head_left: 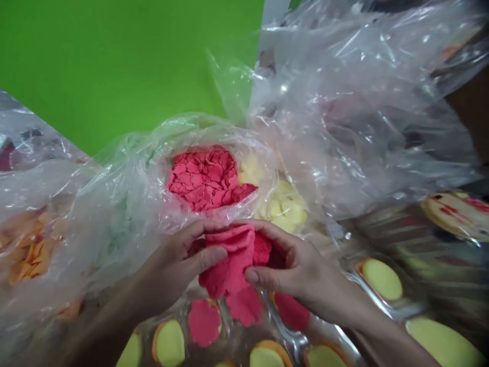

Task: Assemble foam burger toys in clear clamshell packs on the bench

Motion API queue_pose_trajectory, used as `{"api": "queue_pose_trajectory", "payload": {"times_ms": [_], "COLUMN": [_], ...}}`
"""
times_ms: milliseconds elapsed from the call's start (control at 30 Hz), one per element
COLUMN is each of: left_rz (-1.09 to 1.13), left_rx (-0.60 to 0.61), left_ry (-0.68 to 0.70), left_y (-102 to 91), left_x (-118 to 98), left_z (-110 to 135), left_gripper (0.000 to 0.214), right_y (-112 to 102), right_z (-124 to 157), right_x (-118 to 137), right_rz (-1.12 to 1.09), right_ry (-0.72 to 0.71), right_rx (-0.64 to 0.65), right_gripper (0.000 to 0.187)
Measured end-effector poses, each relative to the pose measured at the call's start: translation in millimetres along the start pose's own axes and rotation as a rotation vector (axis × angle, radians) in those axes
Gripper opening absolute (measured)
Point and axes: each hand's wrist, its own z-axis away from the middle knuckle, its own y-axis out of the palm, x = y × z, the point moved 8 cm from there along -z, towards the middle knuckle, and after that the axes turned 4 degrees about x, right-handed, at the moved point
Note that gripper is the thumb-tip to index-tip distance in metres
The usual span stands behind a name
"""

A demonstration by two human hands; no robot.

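Observation:
Between both hands is a soft, folded bunch of thin pink sheets (pixel 235 255) that looks like dough or fondant. My left hand (pixel 194 260) grips its left side, thumb on the front. My right hand (pixel 282 257) is closed on the right side, its fingertips behind the sheets. Below the bunch hangs or lies a scalloped pink disc (pixel 244 306); whether it touches the bunch is unclear. Another scalloped pink disc (pixel 204 322) rests on a yellow-topped piece. A third pink disc (pixel 292 311) is partly under my right wrist.
Ahead, a clear plastic bag (pixel 153 148) holds a heap of pink pieces (pixel 204 178), with pale yellow pieces (pixel 284 206) beside it. Orange pieces (pixel 32 250) lie at left under plastic. Clear trays (pixel 296 339) hold several yellow-topped, brown-edged rounds (pixel 381 279). Behind stands a green panel (pixel 126 61).

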Motion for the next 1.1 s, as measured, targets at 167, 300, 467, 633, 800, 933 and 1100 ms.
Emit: {"api": "queue_pose_trajectory", "payload": {"times_ms": [167, 300, 467, 633, 800, 933, 1100], "left_rz": [-0.024, -0.106, -0.59, -0.694, -0.167, -0.063, -0.79], "left_rx": [-0.167, -0.301, -0.361, -0.035, 0.097, 0.241, 0.338], "left_ry": [-0.034, -0.042, 0.329, 0.469, 0.048, 0.01, 0.328], "left_y": [18.3, 33.1, 56.9, 109.5, 155.1, 209.9, 253.0], "left_x": [10, 14, -10, 9, 46, 50, 45], "left_z": [13, 19, 30, 37, -5, -50, -69], "left_gripper": [0.031, 0.026, 0.025, 0.011, 0.008, 0.007, 0.009], "right_y": [10, 13, 6, -3, -22, -39, -57], "right_z": [37, 54, 72, 109, 159, 194, 228], "right_x": [-19, -32, -50, -87, -110, -117, -123], "right_rz": [-0.093, -0.259, -0.465, -0.602, -0.714, -0.709, -0.704], "right_ry": [-0.001, 0.006, 0.007, 0.069, 0.067, 0.072, 0.086], "right_rx": [0.02, 0.022, -0.082, -0.198, -0.313, -0.366, -0.447], "right_gripper": [0.055, 0.05, 0.047, 0.049, 0.044, 0.036, 0.032]}}
